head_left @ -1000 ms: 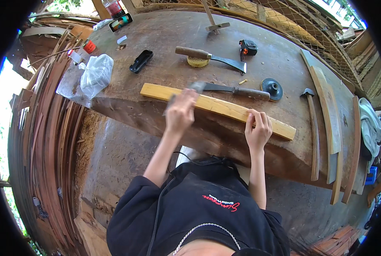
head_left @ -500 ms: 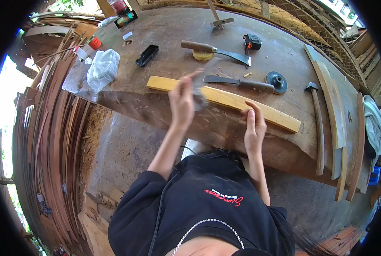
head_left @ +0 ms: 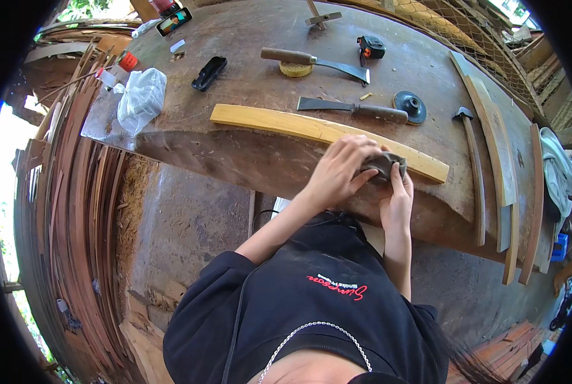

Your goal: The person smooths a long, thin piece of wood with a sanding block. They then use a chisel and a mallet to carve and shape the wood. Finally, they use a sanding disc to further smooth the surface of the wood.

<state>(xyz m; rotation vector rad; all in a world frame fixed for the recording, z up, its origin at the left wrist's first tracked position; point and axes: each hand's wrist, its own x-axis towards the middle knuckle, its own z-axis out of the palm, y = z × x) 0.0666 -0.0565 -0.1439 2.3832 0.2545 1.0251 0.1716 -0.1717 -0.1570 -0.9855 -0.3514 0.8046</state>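
Note:
Both my hands meet over the near edge of the workbench. A folded grey-brown sheet (head_left: 383, 165), perhaps sandpaper or cloth, is held between them. My left hand (head_left: 345, 165) is closed on its left side, thumb bent underneath. On the right side my right hand (head_left: 398, 189) pinches it with thumb and fingers. Just behind lies a long yellowish wooden strip (head_left: 270, 124), flat along the bench; my left fingers overlap its front edge, and I cannot tell whether they touch it. Part of the sheet is hidden by my fingers.
On the workbench (head_left: 190, 131), two wood-handled blades (head_left: 337, 66), a tape measure (head_left: 371, 46), a black disc (head_left: 409, 107) and a black case (head_left: 209, 73) lie beyond the strip. A hammer (head_left: 470, 166) and boards (head_left: 491, 128) are at right, a plastic bag (head_left: 142, 99) at left.
My left hand has swung right with the grey-brown sheet, from over the strip's left part to meet my right hand. My right hand now grips the sheet too.

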